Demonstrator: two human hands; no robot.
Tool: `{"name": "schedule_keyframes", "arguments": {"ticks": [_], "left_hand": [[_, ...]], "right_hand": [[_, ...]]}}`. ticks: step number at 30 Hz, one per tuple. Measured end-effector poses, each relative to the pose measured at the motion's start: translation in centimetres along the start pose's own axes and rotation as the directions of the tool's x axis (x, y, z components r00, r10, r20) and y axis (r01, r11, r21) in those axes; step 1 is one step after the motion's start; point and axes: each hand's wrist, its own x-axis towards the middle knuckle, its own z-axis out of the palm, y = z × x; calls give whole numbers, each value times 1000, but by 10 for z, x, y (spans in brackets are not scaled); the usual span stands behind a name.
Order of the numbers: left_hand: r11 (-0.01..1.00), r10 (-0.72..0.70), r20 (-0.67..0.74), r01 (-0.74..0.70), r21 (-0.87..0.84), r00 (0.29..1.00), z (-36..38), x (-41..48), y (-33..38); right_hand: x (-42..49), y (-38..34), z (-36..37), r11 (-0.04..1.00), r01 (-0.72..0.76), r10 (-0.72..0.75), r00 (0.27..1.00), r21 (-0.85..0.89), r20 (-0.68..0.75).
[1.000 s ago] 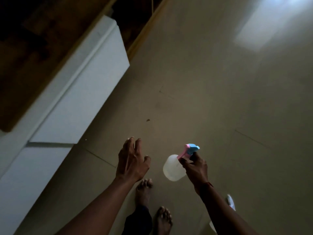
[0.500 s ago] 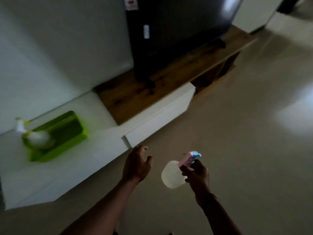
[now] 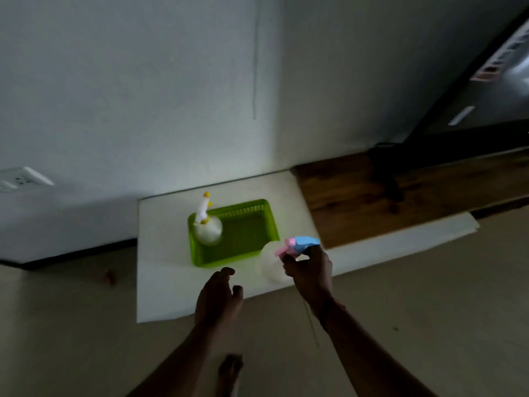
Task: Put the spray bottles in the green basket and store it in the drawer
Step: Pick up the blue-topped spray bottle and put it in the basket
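Now the right hand point(image 3: 310, 269) is gripping the pink-and-blue spray bottle point(image 3: 273, 266) beside the green basket point(image 3: 243, 239), the left hand point(image 3: 217, 299) hovering loosely spread and holding nothing.

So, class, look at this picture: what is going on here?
A person stands at a low white cabinet top. Their right-hand grip holds a clear round spray bottle with a pink-and-blue trigger beside the near right corner of the green plastic basket. The left-hand grip hovers open and empty in front of the basket. A second clear bottle with a yellow-and-white trigger stands inside, at the left end.
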Motion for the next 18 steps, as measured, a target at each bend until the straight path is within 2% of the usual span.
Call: {"name": "schedule_keyframes", "arguments": {"ticks": [7,13,18], "left_hand": [[997,-11,32,13,-74,999,-38,52,-57],[990,13,-45,-19,-141,999,-42,80,-76],[985,13,-41,-20,-172,999,-40,95,-82]], "right_hand": [[62,-17,104,987,-13,24,998,-163,65],[88,-1,149,966,-23,38,998,-259,53],[94,17,167,942,-73,118,986,-328,120]]}}
